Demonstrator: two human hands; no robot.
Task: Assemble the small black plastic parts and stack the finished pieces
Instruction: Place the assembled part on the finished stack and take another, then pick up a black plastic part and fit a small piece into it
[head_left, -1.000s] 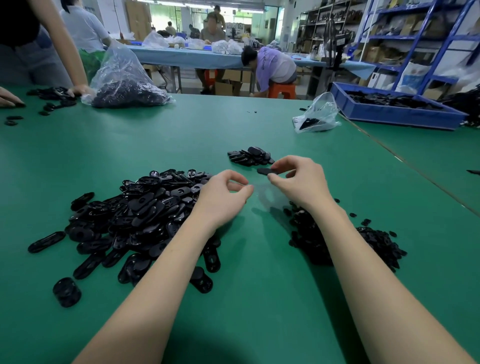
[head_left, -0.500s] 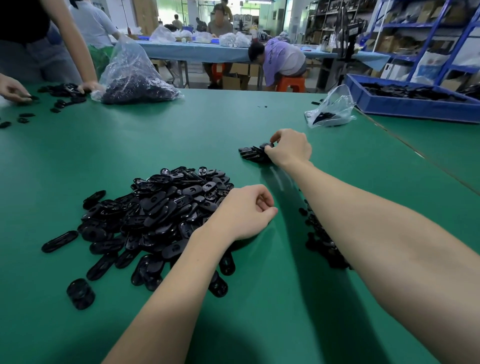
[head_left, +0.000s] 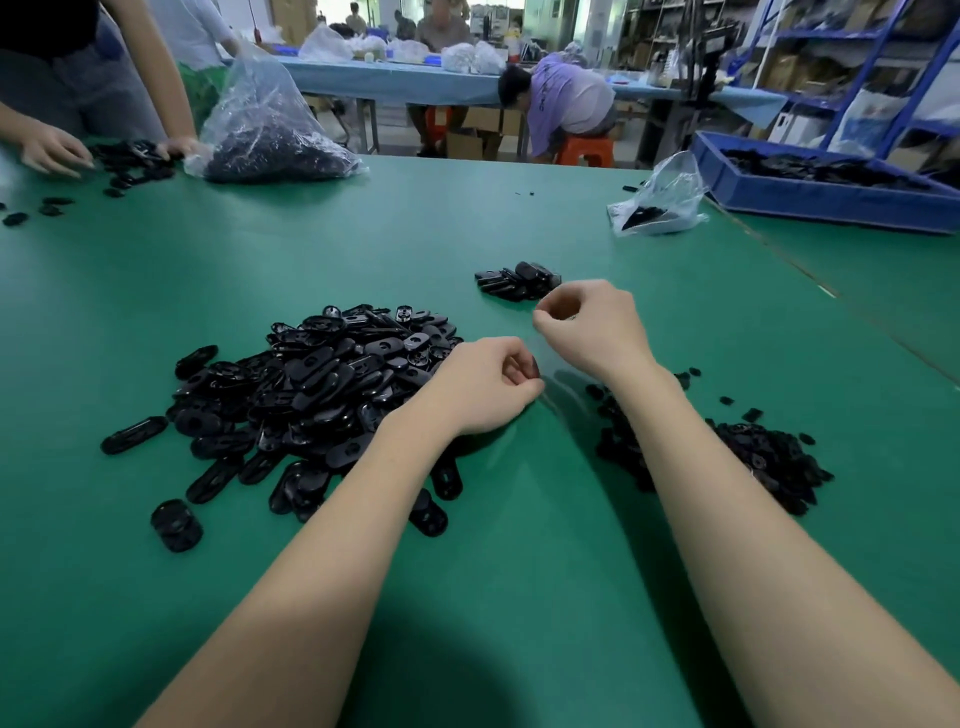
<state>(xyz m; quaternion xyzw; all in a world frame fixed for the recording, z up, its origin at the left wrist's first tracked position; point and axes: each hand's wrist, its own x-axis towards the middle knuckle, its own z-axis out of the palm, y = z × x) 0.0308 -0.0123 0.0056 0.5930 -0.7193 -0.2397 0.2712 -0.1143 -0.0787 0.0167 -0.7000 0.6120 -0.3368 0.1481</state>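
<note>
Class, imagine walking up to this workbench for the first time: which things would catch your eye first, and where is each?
The big heap of glossy black oval plastic parts on the green table, left of centre, draws the eye first. Just right of it the left hand and right hand hover with curled fingers. Behind them lies a small stack of finished black pieces, and a clear plastic bag of dark parts stands far left.

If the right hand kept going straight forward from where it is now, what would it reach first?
Most likely the small stack of finished black pieces, lying on the green table just beyond the right hand; depth is hard to judge.
</note>
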